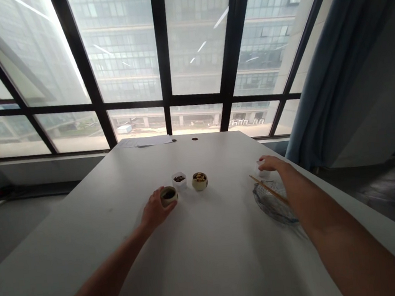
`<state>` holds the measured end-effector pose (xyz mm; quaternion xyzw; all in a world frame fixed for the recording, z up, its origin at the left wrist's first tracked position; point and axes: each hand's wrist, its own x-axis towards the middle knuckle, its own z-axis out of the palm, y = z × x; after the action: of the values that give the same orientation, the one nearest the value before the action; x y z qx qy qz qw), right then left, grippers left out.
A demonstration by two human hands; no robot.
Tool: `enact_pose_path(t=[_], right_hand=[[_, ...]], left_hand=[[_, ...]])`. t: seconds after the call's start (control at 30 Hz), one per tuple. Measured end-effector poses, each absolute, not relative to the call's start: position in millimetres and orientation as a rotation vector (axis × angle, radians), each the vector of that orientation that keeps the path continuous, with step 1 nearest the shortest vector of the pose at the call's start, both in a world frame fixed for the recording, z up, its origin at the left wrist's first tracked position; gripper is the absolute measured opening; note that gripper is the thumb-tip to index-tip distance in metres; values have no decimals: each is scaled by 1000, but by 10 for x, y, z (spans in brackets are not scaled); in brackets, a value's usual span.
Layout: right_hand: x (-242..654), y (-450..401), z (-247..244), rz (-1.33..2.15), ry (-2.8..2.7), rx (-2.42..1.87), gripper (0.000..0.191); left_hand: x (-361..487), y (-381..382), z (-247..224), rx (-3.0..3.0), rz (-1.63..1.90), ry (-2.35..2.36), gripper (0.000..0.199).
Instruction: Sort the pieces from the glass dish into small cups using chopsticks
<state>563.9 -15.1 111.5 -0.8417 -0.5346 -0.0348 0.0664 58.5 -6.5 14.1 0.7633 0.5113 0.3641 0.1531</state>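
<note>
My left hand point(156, 208) is wrapped round a small round cup point(169, 196) with dark contents, left of centre on the white table. Just behind it stands a small clear square container point(179, 181) holding dark pieces. To its right is a round cup point(200, 181) of yellowish-brown pieces. At the right, my right hand point(269, 163) grips a small clear container point(263, 171). A glass plate point(271, 203) lies nearer to me, partly hidden by my right forearm, with wooden chopsticks point(269, 189) resting across it.
White papers point(147, 141) lie at the far left end of the white table point(217, 259), near two dark round holes. Large windows rise behind the table, and a blue curtain point(330, 57) hangs at the right.
</note>
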Motion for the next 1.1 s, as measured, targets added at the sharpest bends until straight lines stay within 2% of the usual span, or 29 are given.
enact_pose_path(t=[0.13, 0.2, 0.33, 0.43, 0.87, 0.97, 1.1], right_hand=[[5207, -74, 1128, -42, -1742, -2440, 64], [4722, 55, 1043, 16, -1945, -2244, 65], [3772, 243, 806, 163, -2312, -1836, 84], [3503, 283, 720, 204, -2386, -1752, 75], [4908, 248, 930, 67, -2016, -2362, 50], [5057, 211, 1021, 48, -1946, -2458, 52], [4758, 373, 1114, 7, -1970, -2436, 66]], left_hand=[[567, 18, 155, 2198, 1031, 1429, 64], [558, 72, 156, 2178, 1032, 1444, 65], [544, 140, 142, 2142, 1040, 1468, 67], [538, 138, 125, 2156, 1061, 1461, 67], [551, 114, 74, 2158, 1096, 1437, 66], [557, 105, 70, 2146, 1098, 1439, 65], [562, 108, 64, 2148, 1116, 1428, 66]])
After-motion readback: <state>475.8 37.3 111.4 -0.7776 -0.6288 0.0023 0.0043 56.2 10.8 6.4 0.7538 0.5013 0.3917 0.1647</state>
